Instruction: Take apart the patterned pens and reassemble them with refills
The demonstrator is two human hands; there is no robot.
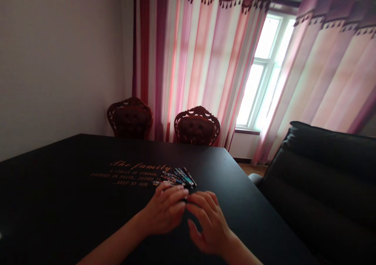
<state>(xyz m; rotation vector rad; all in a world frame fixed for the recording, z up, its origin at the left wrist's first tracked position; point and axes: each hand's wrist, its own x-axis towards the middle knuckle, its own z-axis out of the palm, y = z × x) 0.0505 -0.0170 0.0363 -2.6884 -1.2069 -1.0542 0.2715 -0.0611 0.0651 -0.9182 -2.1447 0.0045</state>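
My left hand (166, 209) is closed over the dark table, fingers bent and pressed together; whatever it holds is hidden, with only a small dark and pale bit showing at the fingertips. Close beside it, my right hand (209, 222) has curved fingers whose tips come up to the left fingertips. Its thumb stands apart from the fingers, and I see nothing gripped in it. Just beyond both hands lies a loose pile of several pens (179, 175), some teal, some dark or patterned. The left knuckles cover part of the pile's near edge.
The black table (58, 202) carries printed golden lettering (132, 173) left of the pens. Two carved chairs, one left (131, 118) and one right (197, 126), stand at its far side. A black leather seat (323, 182) is on the right, with curtains (199, 61) behind.
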